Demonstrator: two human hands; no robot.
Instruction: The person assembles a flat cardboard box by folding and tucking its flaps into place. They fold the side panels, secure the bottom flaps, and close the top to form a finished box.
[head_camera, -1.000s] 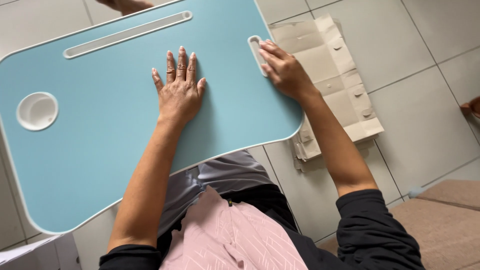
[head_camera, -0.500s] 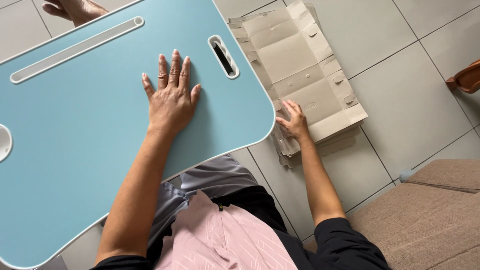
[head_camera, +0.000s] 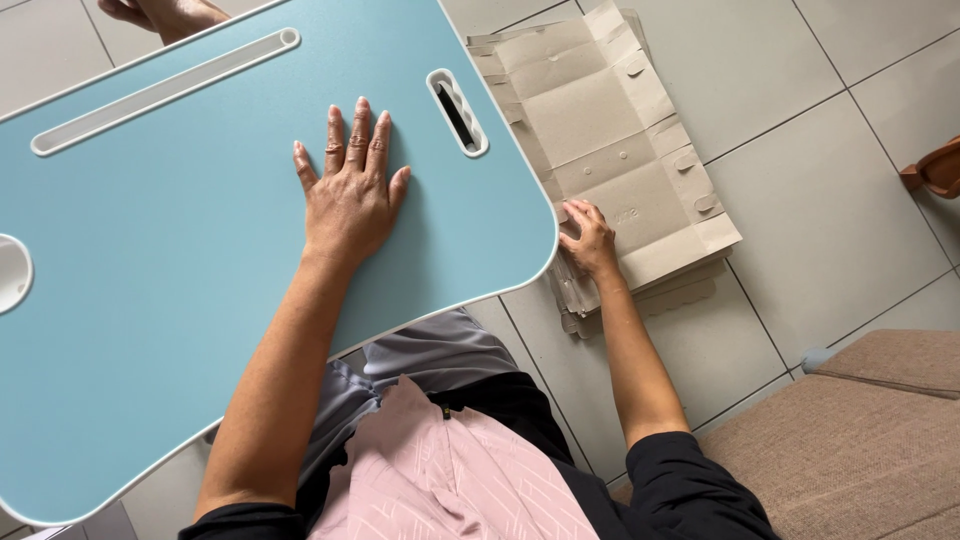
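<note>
1. The left hand lies flat, palm down, on the light blue lap desk, fingers spread and straight, gripping nothing.
2. Just to the right of its fingertips is an oval handle slot with a white rim, cut through the board.
3. Beyond the fingertips and off to the left runs a long, narrow groove, slanted across the board's far part.
4. Far to the left of that hand, at the board's edge, sits a round white cup recess, only partly in view.
5. The right hand rests off the board, on the flattened grey cardboard lying on the tiled floor; its fingers are curled loosely onto the near edge of the sheet, and whether they pinch it I cannot tell.
6. The board's rounded corner sits just to the left of the right hand, possibly touching its fingers.
7. Beyond the board, above the left hand, a bare foot shows at the top edge.
8. To the right of the right forearm lies a brown cushion.
</note>
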